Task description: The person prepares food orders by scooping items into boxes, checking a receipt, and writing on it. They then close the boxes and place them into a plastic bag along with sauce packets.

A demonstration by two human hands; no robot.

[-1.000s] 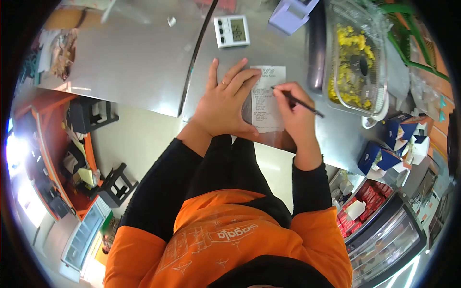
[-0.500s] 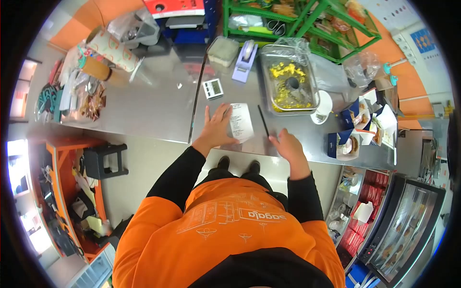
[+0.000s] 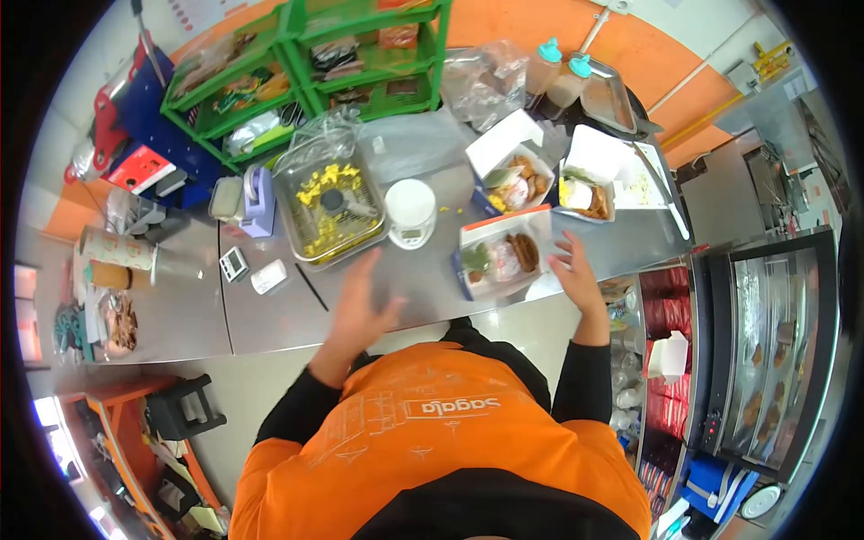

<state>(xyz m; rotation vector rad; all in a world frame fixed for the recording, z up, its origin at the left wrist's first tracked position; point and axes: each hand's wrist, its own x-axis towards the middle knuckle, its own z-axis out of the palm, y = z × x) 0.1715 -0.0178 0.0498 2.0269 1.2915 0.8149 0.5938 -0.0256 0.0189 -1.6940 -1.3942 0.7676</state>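
Both hands are empty over the steel counter (image 3: 423, 274). The left hand (image 3: 364, 301) hovers with its fingers apart, a bit blurred, just in front of the tray (image 3: 328, 202) of yellow bits; the right hand (image 3: 576, 272) is splayed too, at the right edge of the open box (image 3: 499, 259), though I cannot tell whether it touches. The box sits near the counter's front edge with food showing inside; two more boxes (image 3: 513, 175) stand open behind it; a pen (image 3: 312, 286) lies left of the left hand. It looks to me like a reach for that near box; taking it up would call for a hand at each side, and the left is well apart from it.
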